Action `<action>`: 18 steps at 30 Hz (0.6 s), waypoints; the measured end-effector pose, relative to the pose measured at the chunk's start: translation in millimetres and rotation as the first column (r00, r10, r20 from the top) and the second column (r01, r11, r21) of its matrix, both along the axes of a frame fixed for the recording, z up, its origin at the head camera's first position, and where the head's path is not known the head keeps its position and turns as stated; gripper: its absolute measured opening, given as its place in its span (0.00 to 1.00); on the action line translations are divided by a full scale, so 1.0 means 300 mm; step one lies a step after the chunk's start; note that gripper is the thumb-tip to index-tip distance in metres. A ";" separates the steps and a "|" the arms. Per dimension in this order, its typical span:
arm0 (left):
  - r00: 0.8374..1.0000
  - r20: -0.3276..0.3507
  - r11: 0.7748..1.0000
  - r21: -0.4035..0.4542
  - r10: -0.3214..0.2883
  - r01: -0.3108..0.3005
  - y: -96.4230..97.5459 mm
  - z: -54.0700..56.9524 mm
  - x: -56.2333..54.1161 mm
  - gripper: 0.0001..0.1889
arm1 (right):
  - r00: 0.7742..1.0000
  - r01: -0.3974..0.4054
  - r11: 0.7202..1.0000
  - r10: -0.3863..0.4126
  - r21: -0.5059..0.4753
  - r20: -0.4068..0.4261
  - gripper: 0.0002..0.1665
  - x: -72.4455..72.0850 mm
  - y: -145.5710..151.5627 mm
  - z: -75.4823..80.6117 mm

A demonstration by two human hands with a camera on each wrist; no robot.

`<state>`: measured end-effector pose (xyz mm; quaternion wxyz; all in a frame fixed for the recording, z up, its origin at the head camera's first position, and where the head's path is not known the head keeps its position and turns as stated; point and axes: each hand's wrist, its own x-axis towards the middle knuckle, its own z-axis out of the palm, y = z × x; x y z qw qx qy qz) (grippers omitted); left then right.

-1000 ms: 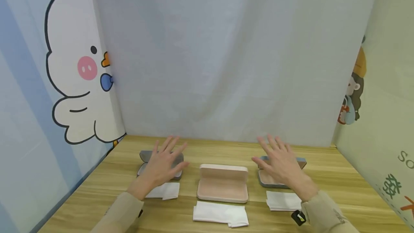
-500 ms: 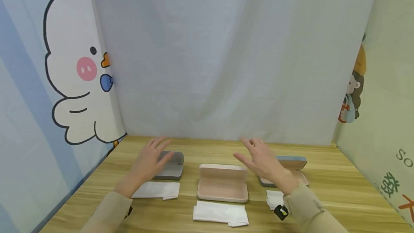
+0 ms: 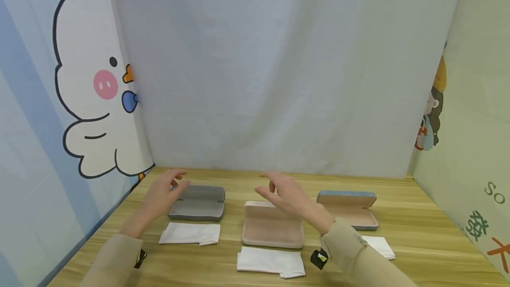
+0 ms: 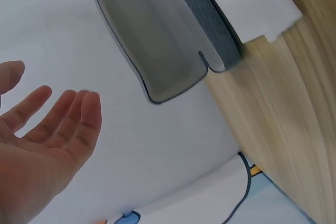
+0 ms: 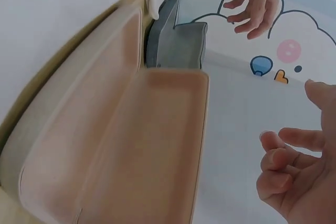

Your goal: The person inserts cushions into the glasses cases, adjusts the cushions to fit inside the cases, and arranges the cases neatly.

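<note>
Three eyeglass cases stand with lids raised on the wooden table. My left hand (image 3: 159, 194) hovers beside the left end of the grey case (image 3: 198, 209), fingers loosely bent and holding nothing. In the left wrist view, that hand (image 4: 50, 148) shows its palm, apart from the grey case (image 4: 152, 35). My right hand (image 3: 288, 195) is above the white case with pink lining (image 3: 272, 232), covering part of its lid. Its fingers (image 5: 275, 179) curl loosely around nothing in the right wrist view. A blue case (image 3: 347, 215) sits at the right, partly behind my right forearm.
Folded white cloths lie in front of the cases: one at left (image 3: 190, 233), one at middle (image 3: 271, 261), one at right (image 3: 380, 246) partly under the right sleeve. A plain curtain (image 3: 279, 70) hangs at the table's back. Printed curtains (image 3: 470, 101) close both sides.
Both hands have moved left over the cases, and their spread fingers have drawn together and bent. The grey case and the blue case are now less covered. Cases and cloths stay put.
</note>
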<state>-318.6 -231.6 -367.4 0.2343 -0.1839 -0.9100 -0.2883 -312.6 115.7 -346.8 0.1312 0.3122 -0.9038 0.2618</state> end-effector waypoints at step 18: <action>0.692 0.675 0.960 0.262 -0.258 0.102 -0.177 -0.037 0.040 0.23 | 0.730 0.009 0.899 0.293 -0.438 0.617 0.16 0.048 -0.304 -0.140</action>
